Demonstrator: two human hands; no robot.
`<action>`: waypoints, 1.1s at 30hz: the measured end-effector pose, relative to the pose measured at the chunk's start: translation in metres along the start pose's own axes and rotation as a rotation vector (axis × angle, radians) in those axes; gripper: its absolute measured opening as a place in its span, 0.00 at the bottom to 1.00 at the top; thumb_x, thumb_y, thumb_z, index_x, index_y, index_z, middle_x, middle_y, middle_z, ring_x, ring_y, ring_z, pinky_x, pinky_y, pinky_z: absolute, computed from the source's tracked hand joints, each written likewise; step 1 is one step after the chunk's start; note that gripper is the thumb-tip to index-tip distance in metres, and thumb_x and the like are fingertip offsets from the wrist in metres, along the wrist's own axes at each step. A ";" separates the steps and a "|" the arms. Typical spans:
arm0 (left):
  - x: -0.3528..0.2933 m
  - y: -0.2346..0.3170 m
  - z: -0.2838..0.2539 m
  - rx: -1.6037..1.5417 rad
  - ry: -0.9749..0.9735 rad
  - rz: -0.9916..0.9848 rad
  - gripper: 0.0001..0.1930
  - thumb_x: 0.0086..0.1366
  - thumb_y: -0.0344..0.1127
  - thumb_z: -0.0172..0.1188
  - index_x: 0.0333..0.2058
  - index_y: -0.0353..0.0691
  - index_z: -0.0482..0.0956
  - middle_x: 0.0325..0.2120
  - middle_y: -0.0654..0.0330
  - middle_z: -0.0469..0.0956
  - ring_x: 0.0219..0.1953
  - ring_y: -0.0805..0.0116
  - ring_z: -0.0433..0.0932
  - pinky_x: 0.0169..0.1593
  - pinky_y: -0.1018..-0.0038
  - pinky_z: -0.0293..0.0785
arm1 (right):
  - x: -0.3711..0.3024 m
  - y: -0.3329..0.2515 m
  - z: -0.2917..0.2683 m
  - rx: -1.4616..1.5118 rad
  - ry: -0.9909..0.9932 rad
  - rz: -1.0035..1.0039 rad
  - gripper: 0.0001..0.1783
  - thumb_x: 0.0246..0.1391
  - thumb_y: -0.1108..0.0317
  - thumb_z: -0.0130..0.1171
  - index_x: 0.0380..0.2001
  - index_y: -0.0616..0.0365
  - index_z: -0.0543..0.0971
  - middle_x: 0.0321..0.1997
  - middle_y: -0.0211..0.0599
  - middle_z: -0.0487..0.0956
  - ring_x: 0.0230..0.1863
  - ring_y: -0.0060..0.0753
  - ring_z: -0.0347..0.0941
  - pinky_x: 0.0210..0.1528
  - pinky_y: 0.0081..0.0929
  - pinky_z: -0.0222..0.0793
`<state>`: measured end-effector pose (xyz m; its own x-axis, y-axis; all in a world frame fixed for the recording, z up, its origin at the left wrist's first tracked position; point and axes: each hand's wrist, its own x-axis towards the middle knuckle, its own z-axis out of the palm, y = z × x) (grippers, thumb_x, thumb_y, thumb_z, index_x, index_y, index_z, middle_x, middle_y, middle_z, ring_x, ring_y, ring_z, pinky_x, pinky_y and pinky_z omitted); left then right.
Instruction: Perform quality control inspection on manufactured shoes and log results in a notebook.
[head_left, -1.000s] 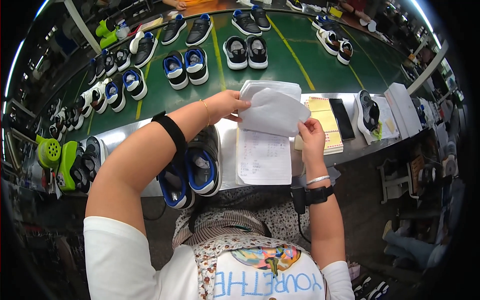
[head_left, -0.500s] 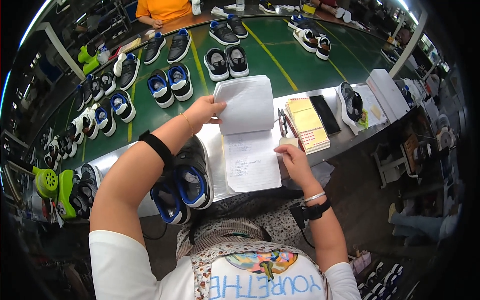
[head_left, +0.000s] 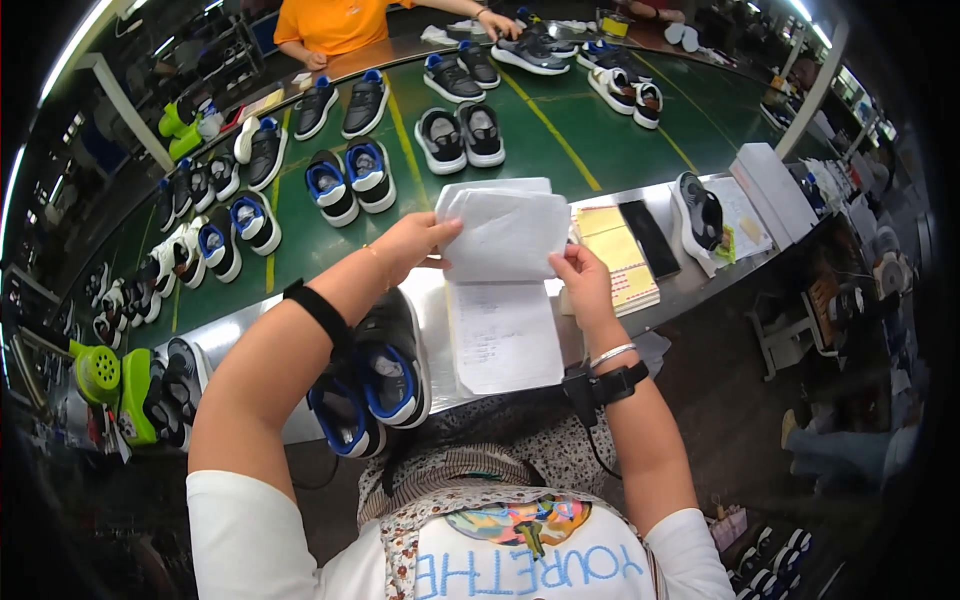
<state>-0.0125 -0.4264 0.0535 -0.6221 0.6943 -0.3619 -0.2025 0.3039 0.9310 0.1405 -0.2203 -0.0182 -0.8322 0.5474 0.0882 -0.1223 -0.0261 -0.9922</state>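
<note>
Open notebook [head_left: 508,340] is lying on the metal counter [head_left: 436,320], its bottom reaching the near edge and its raised pages [head_left: 510,235] standing off toward the far edge. Left hand [head_left: 418,245] is clamping the left side of those pages, thumb above and fingers beneath, apparently bearing the bundle's weight so it isn't dropping onto the handwritten sheet below. Right hand [head_left: 585,282] is pinching their lower right corner between thumb and finger; the two holds, on opposite sides, are probably stretching the limp paper flat. Handwriting is lying uncovered below, too small to read here. Blue-lined sneakers [head_left: 395,370] are sitting just left of the notebook, heels at the counter's near edge and toes toward the far edge, openings facing the wearer, perhaps for easy viewing inside; left forearm is passing over their toe end. To the right, a yellow paper pad [head_left: 612,262] and black phone [head_left: 650,240] are lying side by side toward the far edge, likely within easy reach. Past them, a single grey sneaker [head_left: 698,212] is resting on its own. Across the green belt [head_left: 620,160], a co-worker's hand [head_left: 498,25] is touching another sneaker [head_left: 530,55].
</note>
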 end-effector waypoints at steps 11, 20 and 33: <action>-0.003 -0.014 -0.007 0.024 0.068 -0.086 0.11 0.64 0.41 0.48 0.41 0.42 0.71 0.28 0.65 0.75 0.27 0.73 0.75 0.30 0.73 0.74 | -0.016 0.036 0.005 -0.061 -0.026 -0.132 0.08 0.50 0.70 0.57 0.27 0.60 0.68 0.21 0.30 0.70 0.25 0.21 0.64 0.31 0.22 0.62; 0.001 -0.009 0.002 0.038 -0.007 -0.089 0.11 0.62 0.36 0.50 0.41 0.40 0.71 0.30 0.63 0.77 0.30 0.72 0.76 0.31 0.73 0.74 | -0.021 0.030 -0.003 -0.185 0.016 -0.126 0.09 0.50 0.69 0.57 0.27 0.62 0.69 0.19 0.33 0.69 0.22 0.23 0.64 0.28 0.22 0.62; -0.003 -0.011 0.003 0.173 -0.053 -0.150 0.09 0.54 0.25 0.52 0.36 0.37 0.75 0.31 0.61 0.77 0.32 0.67 0.77 0.35 0.68 0.76 | -0.019 0.032 0.004 -0.211 0.016 -0.122 0.08 0.50 0.69 0.56 0.28 0.62 0.70 0.21 0.35 0.72 0.23 0.27 0.67 0.29 0.24 0.63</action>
<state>-0.0057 -0.4300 0.0445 -0.5531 0.6648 -0.5021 -0.1545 0.5103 0.8460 0.1501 -0.2345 -0.0510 -0.8094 0.5489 0.2087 -0.1041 0.2157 -0.9709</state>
